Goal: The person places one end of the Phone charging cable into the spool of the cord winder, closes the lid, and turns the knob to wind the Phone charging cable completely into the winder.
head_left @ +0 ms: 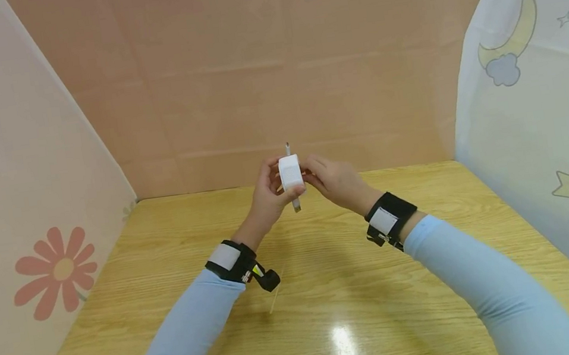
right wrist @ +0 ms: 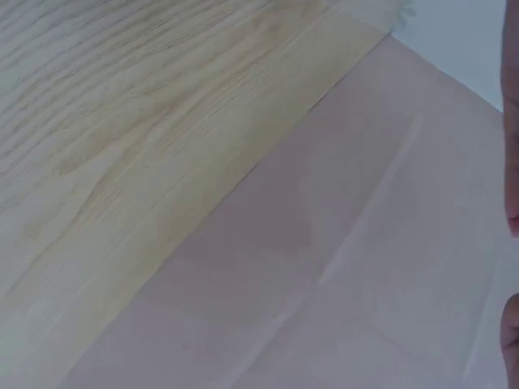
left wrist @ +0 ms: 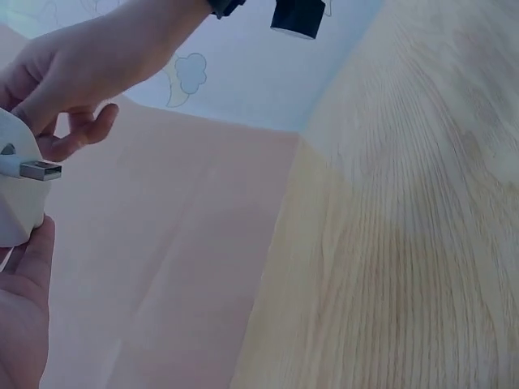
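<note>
Charger block (head_left: 291,175), white, was held up over the far half of the wooden table (head_left: 332,291), between both hands and clear of the surface. Near to far, from the head view, I noted: pale blue sleeves (head_left: 187,340), black wrist straps with their cameras, then the hands meeting at the block.

Left hand (head_left: 265,198): fingers curled round the block's left side, thumb under its lower edge. I judged this the supporting grip, steadying the body so the other hand could work on it.

Right hand (head_left: 330,180): fingertips against the block's right face, pinching it; I could not tell how firmly. In the left wrist view that hand (left wrist: 77,77) sat above the block (left wrist: 18,203) with loosely bent fingers.

USB plug (left wrist: 39,170), metal-tipped on a white lead, lay across the block's face in the left wrist view. Whether it was seated in a port I could not tell. In the head view a cable end (head_left: 296,205) hung just below the block and another short end (head_left: 288,148) stood above it.

Right wrist view: only table and backdrop, fingers at the frame edge.

Beyond: peach backdrop (head_left: 270,71), flower panel (head_left: 54,271) left, moon-and-star curtain (head_left: 540,108) right.
</note>
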